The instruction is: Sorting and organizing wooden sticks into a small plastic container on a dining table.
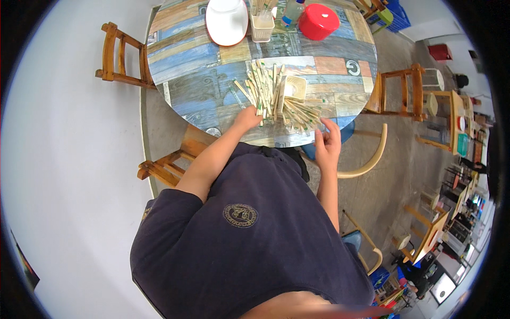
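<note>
A loose pile of slim wrapped chopsticks point(259, 84) with green marks lies fanned out on the round table. A small cream plastic basket point(295, 88) lies among them, with more chopsticks point(300, 115) spread on its near side. At the left edge of the pile, my left hand point(248, 119) has its fingers closed on the near ends of some chopsticks; its fingertips are partly hidden. My right hand point(328, 142) is beside the right-hand chopsticks at the table's near edge, thumb and fingers apart, holding nothing.
Toward the table's point(191, 98) far side stand a white tray point(227, 21), a holder point(262, 29) with sticks, a bottle point(293, 13) and a red round container point(319, 22). Wooden chairs point(123, 58) surround the table. A clear round object point(213, 132) lies at the near left edge.
</note>
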